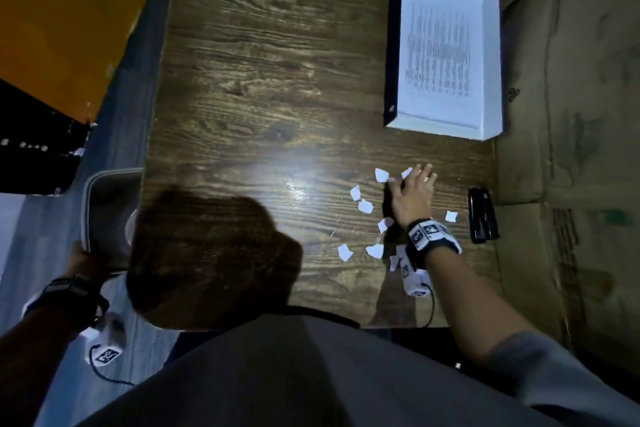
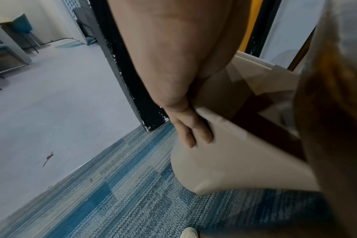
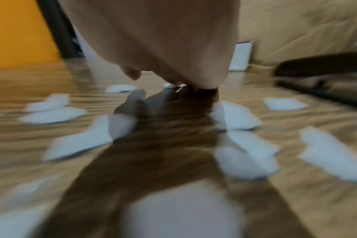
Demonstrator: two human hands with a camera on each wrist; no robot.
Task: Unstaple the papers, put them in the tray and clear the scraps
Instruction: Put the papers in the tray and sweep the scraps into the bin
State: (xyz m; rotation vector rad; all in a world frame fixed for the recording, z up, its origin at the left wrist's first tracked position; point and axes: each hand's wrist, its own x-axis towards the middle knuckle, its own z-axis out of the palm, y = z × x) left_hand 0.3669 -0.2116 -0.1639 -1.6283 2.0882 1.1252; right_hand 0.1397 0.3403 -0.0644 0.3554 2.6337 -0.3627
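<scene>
A person clears torn paper scraps (image 1: 365, 206) from a wooden table (image 1: 263, 80), the right hand (image 1: 412, 196) lying flat among them with fingers spread and holding nothing, while the left hand (image 1: 85, 262) grips the rim of a pale bin (image 1: 104, 204) held just off the table's left edge. The printed papers (image 1: 440, 52) already lie in the white tray (image 1: 491, 45) at the far right corner, and a black stapler (image 1: 482, 215) sits just beside the scraps. To sweep well, the flat palm would probably gather the far pieces first and drag the whole scatter leftward to the bin's mouth, keeping low so nothing slips under. The right wrist view is heavily blurred; whether loose staples remain among the scraps cannot be told, and the bin's inside is dark
</scene>
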